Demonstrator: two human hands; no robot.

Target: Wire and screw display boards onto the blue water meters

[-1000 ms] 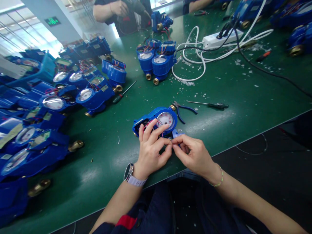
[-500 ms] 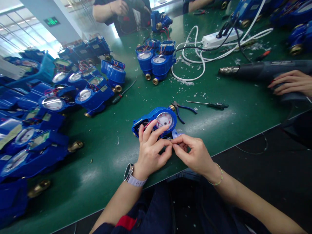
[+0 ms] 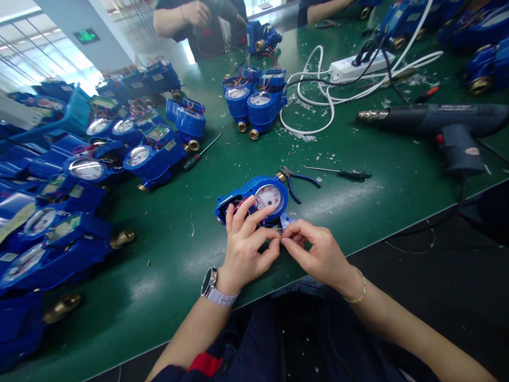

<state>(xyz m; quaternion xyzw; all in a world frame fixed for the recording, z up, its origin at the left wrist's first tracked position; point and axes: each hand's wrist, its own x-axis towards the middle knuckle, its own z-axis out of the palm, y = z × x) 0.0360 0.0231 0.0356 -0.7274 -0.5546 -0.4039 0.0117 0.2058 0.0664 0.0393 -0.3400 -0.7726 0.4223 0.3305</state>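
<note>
Now resting on the bench at right, a heat gun (image 3: 433, 124) let go by a co-worker's hand that has left view since half a second ago. Both hands unmoved at the near edge of the green bench (image 3: 170, 265): left hand (image 3: 244, 249) and right hand (image 3: 318, 252) meeting fingertip to fingertip, each pinched shut on thin wires (image 3: 278, 232) trailing from the blue meter (image 3: 254, 199) lying flat just beyond them. Best done, judging by the grip, with a light steady pinch near the wire ends, meter left still, no tug on the leads. Pliers (image 3: 300, 180) touching the meter's brass end, screwdriver (image 3: 342, 171) just past them. Stacked meters (image 3: 79, 201) crowding the left, four more (image 3: 256, 98) farther back beside a white cable (image 3: 318, 101) and power strip (image 3: 360, 63). Plastic scraps scattered about. Another person's hands (image 3: 194, 13) busy at the far edge.
</note>
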